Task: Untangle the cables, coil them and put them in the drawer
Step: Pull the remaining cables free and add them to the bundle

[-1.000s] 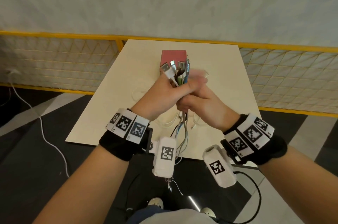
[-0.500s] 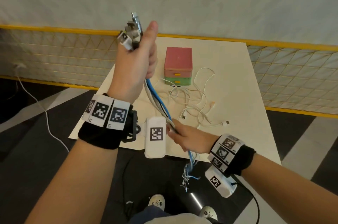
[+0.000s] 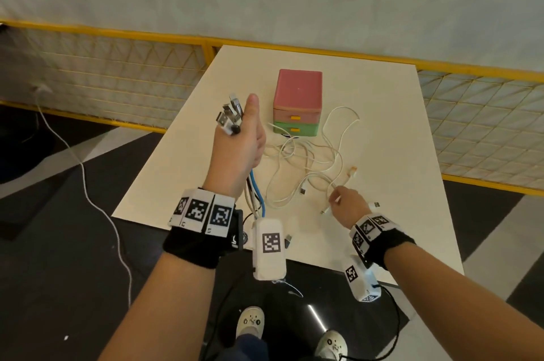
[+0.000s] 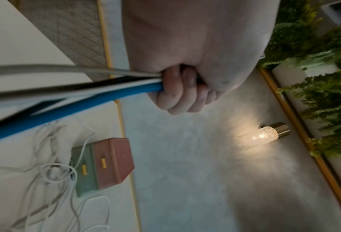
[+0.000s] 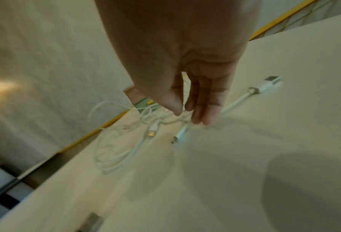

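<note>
My left hand (image 3: 240, 141) is raised over the table's left side and grips a bundle of cables (image 3: 256, 192). Their USB plugs (image 3: 230, 117) stick up past my thumb, and the blue, white and black strands hang below my wrist. The left wrist view shows my fingers (image 4: 177, 94) curled round that bundle (image 4: 76, 87). My right hand (image 3: 341, 198) is low over a loose tangle of white cables (image 3: 306, 160) on the table, with fingers (image 5: 203, 109) straight and tips near a white plug (image 5: 180, 135). The small drawer box (image 3: 297, 95), pink over green, has both drawers closed.
The cream table (image 3: 382, 125) ends at a near edge just under my wrists. A yellow mesh railing (image 3: 117, 78) runs behind it. A white cord (image 3: 88, 184) trails on the dark floor to the left. A lit wall lamp (image 4: 264, 135) and plants (image 4: 314, 78) show beyond.
My hands, joined on the bundle a second ago, have parted. The left keeps the bundle and has come lower. The right let go and moved right to the loose white cables.
</note>
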The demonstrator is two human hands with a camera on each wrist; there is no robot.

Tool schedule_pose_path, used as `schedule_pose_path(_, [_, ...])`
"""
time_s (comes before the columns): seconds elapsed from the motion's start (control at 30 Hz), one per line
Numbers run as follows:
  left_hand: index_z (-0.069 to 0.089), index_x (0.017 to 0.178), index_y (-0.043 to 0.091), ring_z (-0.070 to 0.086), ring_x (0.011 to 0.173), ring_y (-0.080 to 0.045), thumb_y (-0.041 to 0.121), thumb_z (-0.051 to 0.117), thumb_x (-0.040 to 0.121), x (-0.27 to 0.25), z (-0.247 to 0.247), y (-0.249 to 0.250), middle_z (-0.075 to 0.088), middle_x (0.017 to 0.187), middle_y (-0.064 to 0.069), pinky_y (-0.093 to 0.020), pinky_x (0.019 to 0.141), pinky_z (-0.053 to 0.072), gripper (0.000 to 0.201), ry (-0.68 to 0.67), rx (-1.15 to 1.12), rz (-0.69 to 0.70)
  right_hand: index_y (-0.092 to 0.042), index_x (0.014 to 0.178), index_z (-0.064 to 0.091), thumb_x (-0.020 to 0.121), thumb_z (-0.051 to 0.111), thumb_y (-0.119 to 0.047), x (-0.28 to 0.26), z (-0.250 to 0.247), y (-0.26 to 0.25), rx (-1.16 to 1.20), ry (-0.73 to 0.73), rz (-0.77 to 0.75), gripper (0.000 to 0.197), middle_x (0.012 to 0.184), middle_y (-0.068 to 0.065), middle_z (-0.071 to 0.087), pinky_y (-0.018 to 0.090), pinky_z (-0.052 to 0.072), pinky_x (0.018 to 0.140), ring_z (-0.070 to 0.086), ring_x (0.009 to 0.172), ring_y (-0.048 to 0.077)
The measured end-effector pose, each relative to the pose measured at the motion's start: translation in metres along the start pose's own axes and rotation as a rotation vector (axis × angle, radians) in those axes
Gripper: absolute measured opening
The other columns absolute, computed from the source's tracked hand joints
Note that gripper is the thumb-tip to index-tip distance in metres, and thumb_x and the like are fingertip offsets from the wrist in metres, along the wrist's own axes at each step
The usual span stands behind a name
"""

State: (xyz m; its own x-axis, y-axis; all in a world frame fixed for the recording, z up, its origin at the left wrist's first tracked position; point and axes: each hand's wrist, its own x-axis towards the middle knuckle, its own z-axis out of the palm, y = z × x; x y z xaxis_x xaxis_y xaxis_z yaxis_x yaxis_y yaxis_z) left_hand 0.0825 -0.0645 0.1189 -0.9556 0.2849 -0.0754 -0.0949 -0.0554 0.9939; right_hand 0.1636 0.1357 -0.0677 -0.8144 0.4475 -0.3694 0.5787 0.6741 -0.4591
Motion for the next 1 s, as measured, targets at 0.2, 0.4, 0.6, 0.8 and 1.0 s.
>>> schedule_pose_path(0.2, [0.024,0.049,0.024,0.015,0.038,-0.011,0.047,0.044,0.100,0.005,0.003,-0.020,0.021,0.041,0.009,-0.026,0.043,0.008,0.060,-0.014,0.034,-0.077,-0.014,0.100,0.064,0.085,0.050,0.005,0.013,0.018,0.012,-0.092,-0.019,-0.147,0.028,0.101,0.005,0.034,0.027,0.049,0.078,0.051,0.075,0.025])
schedule_pose_path(0.4, [0.027,0.048,0.023,0.018,0.036,-0.010,0.044,0.045,0.101,0.008,0.002,-0.024,0.026,0.043,0.007,-0.021,0.041,0.011,0.059,0.023,0.000,-0.075,-0.009,0.102,0.063,0.092,0.057,-0.014,0.010,0.015,0.014,-0.027,0.091,-0.259,0.013,0.118,0.011,0.038,0.026,0.042,0.087,0.053,0.084,0.025])
schedule_pose_path(0.6, [0.068,0.072,0.017,0.022,0.036,-0.008,0.042,0.039,0.103,0.014,0.004,-0.029,0.040,0.053,0.002,-0.019,0.038,0.016,0.049,-0.035,0.018,0.002,-0.008,0.102,0.061,0.094,0.055,-0.020,-0.010,-0.024,-0.015,0.283,0.375,-0.409,0.016,0.116,0.008,0.048,0.020,0.045,0.085,0.050,0.079,0.011])
schedule_pose_path(0.8, [0.074,0.091,0.020,0.022,0.041,-0.009,0.044,0.040,0.103,0.007,0.020,-0.038,0.032,0.050,0.005,-0.021,0.040,0.019,0.044,-0.116,0.078,0.055,-0.014,0.100,0.063,0.094,0.056,-0.022,-0.033,-0.068,-0.045,0.474,0.581,-0.532,0.012,0.109,-0.004,0.047,0.006,0.041,0.070,0.050,0.077,-0.006])
schedule_pose_path(1.0, [0.073,0.092,0.019,0.031,0.040,-0.005,0.042,0.043,0.102,-0.001,0.041,-0.047,0.042,0.056,0.003,-0.019,0.043,0.026,0.039,-0.207,0.137,0.035,-0.041,0.094,0.058,0.093,0.058,-0.024,-0.049,-0.090,-0.076,0.666,0.457,-0.545,0.016,0.089,-0.015,0.066,0.021,0.043,0.061,0.058,0.069,0.011])
